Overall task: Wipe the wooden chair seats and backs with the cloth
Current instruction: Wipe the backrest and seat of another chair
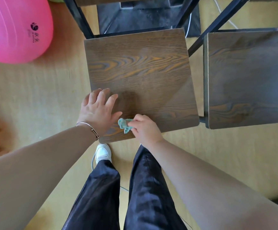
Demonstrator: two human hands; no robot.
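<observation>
At the upper left of the frame sits a pink ball (13, 27), well apart from the work. Left of centre, the left hand (98, 110) lies flat with fingers spread on the lower left corner of the seat (139, 72), holding nothing; that looks like a good brace, and it should press down so the chair stays put during strokes. Just beside its thumb, the small green cloth (124, 124) rests bunched on the seat's lower edge, pinched by the curled fingers of the right hand (144, 128). Bunched so tightly, it covers little wood; opening it out under a flatter palm would likely clean faster. Long overlapping passes along the grain, from this lower edge toward the top of the frame, should reach the corners. At the right, the second seat (251, 77) awaits wiping.
</observation>
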